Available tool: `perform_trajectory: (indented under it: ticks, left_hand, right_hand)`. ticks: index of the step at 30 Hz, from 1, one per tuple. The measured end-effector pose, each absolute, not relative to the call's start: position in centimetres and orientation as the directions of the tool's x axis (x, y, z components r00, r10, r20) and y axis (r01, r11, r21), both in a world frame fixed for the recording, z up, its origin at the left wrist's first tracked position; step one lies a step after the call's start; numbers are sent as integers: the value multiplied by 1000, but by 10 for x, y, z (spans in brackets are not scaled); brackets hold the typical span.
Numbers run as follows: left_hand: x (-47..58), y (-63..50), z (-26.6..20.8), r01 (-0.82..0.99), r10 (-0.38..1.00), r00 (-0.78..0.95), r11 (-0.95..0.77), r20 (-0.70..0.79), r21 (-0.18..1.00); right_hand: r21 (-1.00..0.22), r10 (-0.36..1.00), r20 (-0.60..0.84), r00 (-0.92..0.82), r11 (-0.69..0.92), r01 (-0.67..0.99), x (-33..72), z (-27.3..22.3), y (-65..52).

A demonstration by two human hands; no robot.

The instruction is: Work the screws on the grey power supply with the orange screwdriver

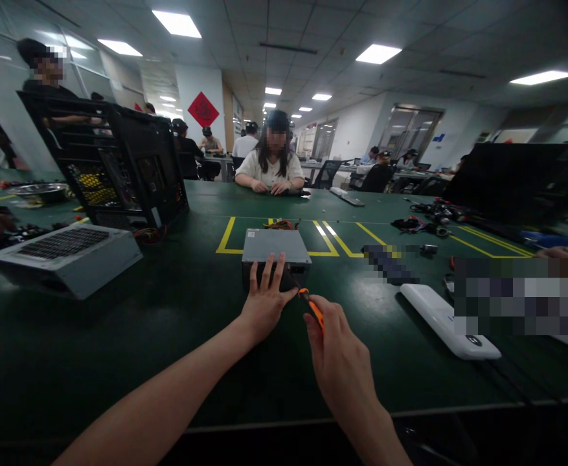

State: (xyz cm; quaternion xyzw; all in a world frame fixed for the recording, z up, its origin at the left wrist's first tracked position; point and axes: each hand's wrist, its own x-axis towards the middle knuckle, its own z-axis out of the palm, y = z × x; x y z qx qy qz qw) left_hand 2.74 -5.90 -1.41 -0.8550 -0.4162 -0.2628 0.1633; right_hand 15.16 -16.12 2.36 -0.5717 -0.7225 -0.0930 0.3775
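A grey computer power supply (274, 243) sits on the green table in front of me, its dark end facing me. My left hand (265, 298) lies against that near end with fingers spread, the fingertips reaching the top edge. In my right hand (340, 340) is a screwdriver (316, 312) with an orange and black handle. Its dark shaft points up and left at the power supply's near face, close to my left thumb. Whether the tip sits in a screw cannot be made out. Coloured cables (282, 224) show behind the unit.
On the left stand another power supply (63, 255) and an open black computer case (118, 162). A white device (449, 321) lies to the right, with loose cables (427, 217) farther back. Yellow tape (225, 236) marks the table (206, 369). A person (270, 162) sits opposite.
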Motion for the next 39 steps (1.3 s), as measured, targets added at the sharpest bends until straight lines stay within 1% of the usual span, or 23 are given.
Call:
perform_trajectory:
  ticks: [3, 5, 9, 13, 15, 20, 21, 24, 25, 27, 30, 32, 35, 37, 39]
  left_hand:
    - [27, -58, -16, 793, 618, 517, -606, 592, -60]
    - [28, -58, -16, 796, 615, 512, -602, 600, -61]
    - [29, -59, -15, 794, 612, 519, -604, 597, -70]
    - [29, -59, -14, 787, 604, 534, -611, 592, -86]
    - [28, -59, -14, 784, 598, 539, -613, 594, -94]
    - [28, -61, -13, 784, 593, 548, -611, 590, -114]
    - [28, -62, -11, 785, 594, 548, -608, 589, -117]
    - [28, -65, -6, 787, 590, 545, -605, 596, -120]
    - [28, -66, -4, 787, 592, 544, -605, 595, -118]
    - [28, -67, -1, 788, 613, 546, -608, 571, -102]
    - [27, -65, -1, 790, 670, 556, -610, 492, -61]
    - [27, -62, -3, 792, 698, 556, -609, 451, -35]
    - [28, -58, -7, 781, 713, 567, -624, 414, 5]
    - [30, -57, -10, 771, 715, 578, -636, 393, 23]
    - [32, -57, -11, 762, 711, 594, -647, 376, 20]
  right_hand:
    - [-330, 790, 613, -5, 262, 907, 154, 24, -162]
    - [-342, 789, 614, -20, 289, 894, 154, 24, -163]
    - [-313, 749, 655, -97, 387, 867, 150, 22, -162]
    - [-356, 783, 621, -12, 295, 887, 153, 21, -161]
    - [-375, 791, 612, 14, 274, 885, 155, 22, -161]
    - [-323, 737, 673, -57, 362, 875, 153, 21, -162]
    - [-318, 740, 671, -48, 346, 882, 153, 21, -162]
    - [-335, 779, 626, 36, 226, 915, 155, 22, -162]
    - [-345, 789, 612, 47, 213, 914, 156, 23, -163]
    - [-364, 791, 611, 29, 248, 898, 157, 24, -163]
    - [-359, 763, 646, -18, 325, 875, 158, 25, -163]
    - [-348, 767, 642, 0, 292, 891, 160, 25, -162]
    - [-353, 803, 594, 52, 202, 914, 163, 25, -161]
    - [-366, 810, 585, 36, 224, 903, 164, 26, -162]
    - [-365, 789, 614, -8, 294, 883, 162, 26, -163]
